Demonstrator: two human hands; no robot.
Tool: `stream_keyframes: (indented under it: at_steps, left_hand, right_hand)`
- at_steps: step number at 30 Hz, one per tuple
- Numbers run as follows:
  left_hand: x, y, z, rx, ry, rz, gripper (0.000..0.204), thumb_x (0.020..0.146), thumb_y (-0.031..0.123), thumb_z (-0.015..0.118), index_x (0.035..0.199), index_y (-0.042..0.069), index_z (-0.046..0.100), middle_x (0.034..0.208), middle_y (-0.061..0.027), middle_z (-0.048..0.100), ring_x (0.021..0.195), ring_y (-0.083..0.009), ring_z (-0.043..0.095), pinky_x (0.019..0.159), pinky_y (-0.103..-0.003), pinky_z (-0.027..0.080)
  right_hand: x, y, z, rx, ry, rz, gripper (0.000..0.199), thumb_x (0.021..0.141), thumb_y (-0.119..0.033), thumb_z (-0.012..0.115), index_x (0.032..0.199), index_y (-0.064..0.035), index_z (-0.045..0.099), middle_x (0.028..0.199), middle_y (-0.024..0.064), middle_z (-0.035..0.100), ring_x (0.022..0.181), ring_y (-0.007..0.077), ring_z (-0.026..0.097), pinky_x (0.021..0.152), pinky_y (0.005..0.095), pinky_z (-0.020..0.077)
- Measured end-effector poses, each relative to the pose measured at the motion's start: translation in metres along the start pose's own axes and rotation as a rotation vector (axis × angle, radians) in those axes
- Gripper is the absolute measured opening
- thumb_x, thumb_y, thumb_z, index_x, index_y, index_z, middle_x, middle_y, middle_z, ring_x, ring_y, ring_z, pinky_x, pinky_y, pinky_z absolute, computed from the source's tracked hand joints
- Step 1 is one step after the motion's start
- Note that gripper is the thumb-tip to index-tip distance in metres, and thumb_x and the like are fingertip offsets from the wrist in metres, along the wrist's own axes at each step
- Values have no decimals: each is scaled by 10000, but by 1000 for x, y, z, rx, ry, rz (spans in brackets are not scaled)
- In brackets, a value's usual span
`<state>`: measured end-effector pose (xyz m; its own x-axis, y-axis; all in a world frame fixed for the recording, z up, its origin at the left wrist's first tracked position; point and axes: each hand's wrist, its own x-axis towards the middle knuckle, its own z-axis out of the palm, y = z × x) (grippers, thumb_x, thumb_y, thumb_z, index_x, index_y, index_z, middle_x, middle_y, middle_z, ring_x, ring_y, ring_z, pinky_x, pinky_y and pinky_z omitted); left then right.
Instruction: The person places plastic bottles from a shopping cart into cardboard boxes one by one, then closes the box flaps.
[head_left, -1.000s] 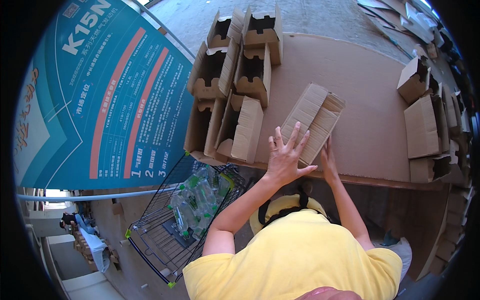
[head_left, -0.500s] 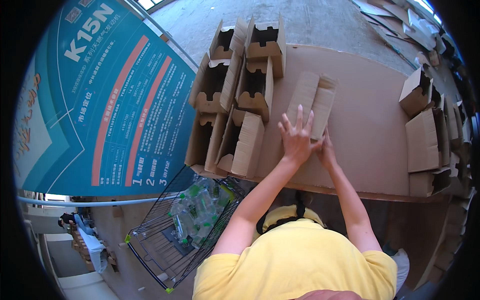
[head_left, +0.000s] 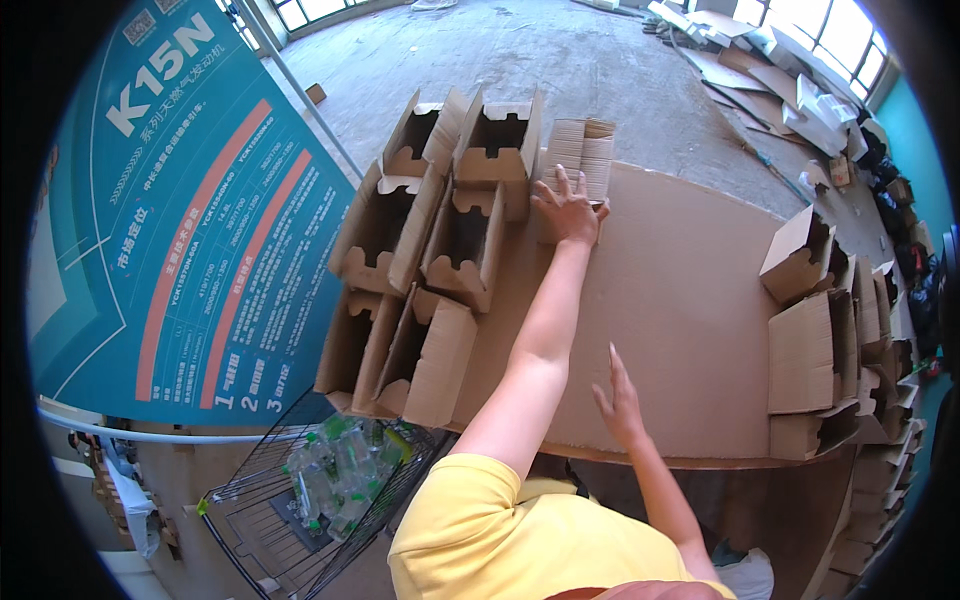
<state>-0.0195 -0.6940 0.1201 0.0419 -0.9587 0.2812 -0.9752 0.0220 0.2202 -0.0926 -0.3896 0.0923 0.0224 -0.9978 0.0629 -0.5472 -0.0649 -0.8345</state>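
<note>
My left hand (head_left: 568,212) reaches far across the cardboard sheet (head_left: 660,320), fingers spread over the near part of a small brown cardboard box (head_left: 583,140). The thumb lies by its right edge, and the palm hides part of it. This box sits at the sheet's far edge, right of several open-topped cardboard boxes (head_left: 470,235) with notched walls, standing in two rows. Above the near part of the sheet, my right hand (head_left: 622,408) is open and holds nothing, its fingers stretched forward and the thumb apart.
More cardboard boxes (head_left: 800,345) line the right side. Below left stands a wire cart (head_left: 270,510) with clear plastic bottles (head_left: 345,470). A tall teal panel (head_left: 180,250) rises at the left. Flattened cardboard and white scraps (head_left: 770,75) lie on the floor at the far right.
The cardboard box has moved from mid-sheet to the far edge, beside the left rows, with my left hand on it. My right hand has come away from it, toward me. The view has shifted.
</note>
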Motion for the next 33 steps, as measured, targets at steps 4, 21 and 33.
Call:
stream_keyframes:
  at_steps: [4,21,33]
  left_hand:
    - [27,7,8,-56,6,-14,736,781,616,593,1410,266,440,1538,-96,234,1356,-460,230,1066,-632,200]
    - [-26,-39,-33,-9,-135,339,799,836,397,659,1493,238,233,1564,-126,137,1402,-458,122,1125,-566,168]
    - [-262,-151,-163,-703,-219,257,289,859,138,648,1098,-24,632,1020,-178,681,950,-286,667,826,-346,510]
  right_hand:
    - [-74,26,-25,13,17,256,756,870,-12,587,1499,-115,181,1491,214,296,1348,338,359,1062,422,357]
    - [-96,58,-300,-887,791,84,653,864,-14,570,1449,-42,282,1468,176,330,1359,343,311,1107,430,285]
    - [-9,119,-348,-842,312,384,205,765,-174,712,872,-15,637,849,190,651,854,368,628,729,450,502]
